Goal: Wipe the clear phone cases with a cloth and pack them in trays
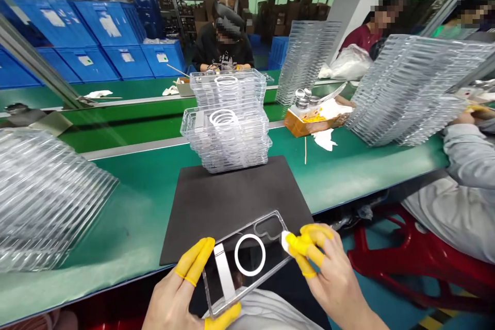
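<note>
My left hand (pixel 185 289), with yellow finger cots, is closed on the lower left edge of a clear phone case (pixel 245 260) that has a white ring and a white strip on its back. My right hand (pixel 328 273), also in yellow cots, pinches a small white pad (pixel 285 241) against the case's right edge. The case hangs tilted over the near edge of a dark mat (pixel 232 196). At the mat's far edge stands a stack of clear cases (pixel 228 134).
Tall stacks of clear trays stand at left (pixel 42 196) and right (pixel 410 87) on the green bench (pixel 131 206). An orange box with bottles (pixel 313 116) sits beyond. A seated person in grey (pixel 460 191) works at right by a red stool (pixel 406 263); others sit across the bench.
</note>
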Demonstrator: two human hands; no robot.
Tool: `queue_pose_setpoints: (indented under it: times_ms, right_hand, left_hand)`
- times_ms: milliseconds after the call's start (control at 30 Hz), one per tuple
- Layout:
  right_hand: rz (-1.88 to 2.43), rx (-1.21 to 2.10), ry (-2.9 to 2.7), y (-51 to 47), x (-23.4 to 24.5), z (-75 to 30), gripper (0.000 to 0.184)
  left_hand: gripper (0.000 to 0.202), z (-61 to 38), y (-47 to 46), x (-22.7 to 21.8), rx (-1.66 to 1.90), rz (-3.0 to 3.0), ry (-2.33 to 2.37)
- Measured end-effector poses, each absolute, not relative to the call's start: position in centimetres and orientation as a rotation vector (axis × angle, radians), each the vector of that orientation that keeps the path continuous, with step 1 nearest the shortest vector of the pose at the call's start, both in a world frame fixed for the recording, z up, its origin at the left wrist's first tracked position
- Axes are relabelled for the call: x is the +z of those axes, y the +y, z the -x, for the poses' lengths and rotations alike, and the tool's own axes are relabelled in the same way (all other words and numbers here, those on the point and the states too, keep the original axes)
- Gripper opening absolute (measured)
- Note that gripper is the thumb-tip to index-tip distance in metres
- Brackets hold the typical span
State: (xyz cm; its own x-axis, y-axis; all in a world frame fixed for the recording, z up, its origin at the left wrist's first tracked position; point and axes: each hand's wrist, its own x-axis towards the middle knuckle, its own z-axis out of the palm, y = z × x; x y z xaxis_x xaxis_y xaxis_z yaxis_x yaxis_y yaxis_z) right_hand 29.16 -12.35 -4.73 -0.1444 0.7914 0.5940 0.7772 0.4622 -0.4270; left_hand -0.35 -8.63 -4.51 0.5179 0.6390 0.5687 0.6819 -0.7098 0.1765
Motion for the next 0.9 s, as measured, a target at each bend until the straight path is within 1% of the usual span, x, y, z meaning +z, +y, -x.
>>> queue_pose_setpoints:
  times_ms: [133, 233, 300, 433, 567, 700, 900]
  right_hand:
    - [1.331, 0.155, -2.009, -15.0, -4.8, -31.6, 0.019]
    - [1.349, 0.153, -1.883, -15.3, -4.6, -31.1, 0.025]
    - [1.270, 0.117, -1.870, -14.5, -4.2, -28.9, 0.026]
    - [1.029, 0.098, -2.044, -12.4, -3.6, -25.2, 0.025]
    - [1.167, -0.065, -2.005, -11.3, -4.2, -27.8, 0.023]
    - [1.303, -0.112, -1.956, -10.7, -4.1, -29.6, 0.022]
    - [1.180, -0.036, -2.024, -10.8, -4.0, -27.9, 0.024]
  left_hand:
    - [0.073, 0.7, -8.5, -4.7, -0.889, 2.672, -1.164]
    - [0.069, 0.6, -8.4, -4.6, -0.902, 2.661, -1.128]
    - [0.069, 0.5, -8.4, -4.4, -0.904, 2.648, -1.134]
    - [0.072, 0.3, -8.5, -4.0, -0.898, 2.640, -1.192]
    - [0.072, 0.2, -8.6, -3.9, -0.953, 2.657, -1.188]
    - [0.077, 0.0, -8.4, -3.8, -1.001, 2.641, -1.202]
    - [0.071, 0.1, -8.5, -3.7, -0.955, 2.645, -1.185]
